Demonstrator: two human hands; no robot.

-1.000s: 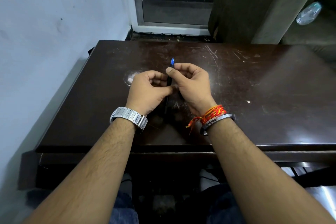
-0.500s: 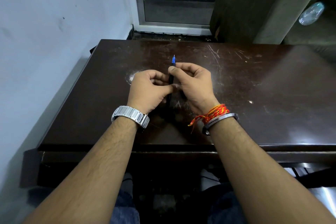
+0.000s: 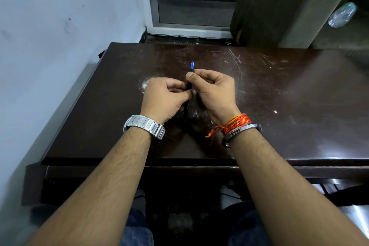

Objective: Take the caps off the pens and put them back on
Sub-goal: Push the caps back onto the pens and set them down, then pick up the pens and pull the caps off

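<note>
A black pen [image 3: 186, 109] with a bare blue tip [image 3: 192, 65] points away from me above the middle of the dark wooden table [image 3: 299, 90]. My left hand [image 3: 163, 100] pinches the barrel from the left at about mid-length. From the right, my right hand [image 3: 216, 92] grips the pen with its thumb pressed just behind the tip. No cap sits on the tip. A dark shape under my right palm may be the cap, but the fingers hide it.
A white wall runs along the table's left side. Behind the far edge are a metal-framed door [image 3: 191, 6] and a dark cabinet [image 3: 265, 6]. A clear plastic bottle [image 3: 341, 15] lies at the upper right. My knees are under the table's front edge.
</note>
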